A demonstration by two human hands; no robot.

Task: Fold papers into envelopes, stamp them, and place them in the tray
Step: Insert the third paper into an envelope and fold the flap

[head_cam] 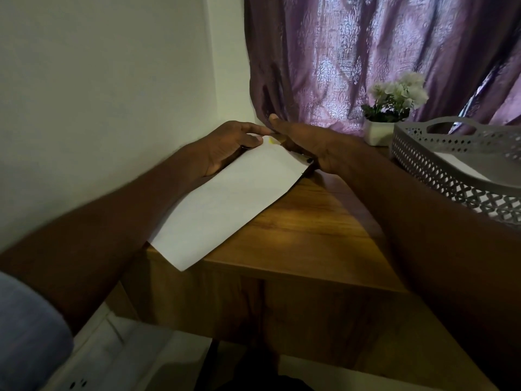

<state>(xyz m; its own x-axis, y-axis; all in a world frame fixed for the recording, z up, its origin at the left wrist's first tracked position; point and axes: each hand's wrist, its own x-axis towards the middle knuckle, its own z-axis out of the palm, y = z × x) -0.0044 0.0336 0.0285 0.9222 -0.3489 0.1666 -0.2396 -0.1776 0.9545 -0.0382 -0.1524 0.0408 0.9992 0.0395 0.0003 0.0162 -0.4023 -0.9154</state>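
A white folded paper (228, 201) lies slanted on the wooden table (310, 235), its near corner hanging over the front edge. My left hand (231, 145) grips the paper's far left corner, fingers curled on its top edge. My right hand (307, 145) rests flat at the paper's far right corner, palm down, with a small dark object partly hidden under it. A small yellow mark shows on the paper between the hands. The grey perforated tray (423, 162) stands to the right with white paper inside.
A small white pot with white flowers (394, 108) stands behind the tray. A purple curtain (366, 52) hangs at the back, a pale wall (112, 80) on the left. The table's front edge runs just below the paper.
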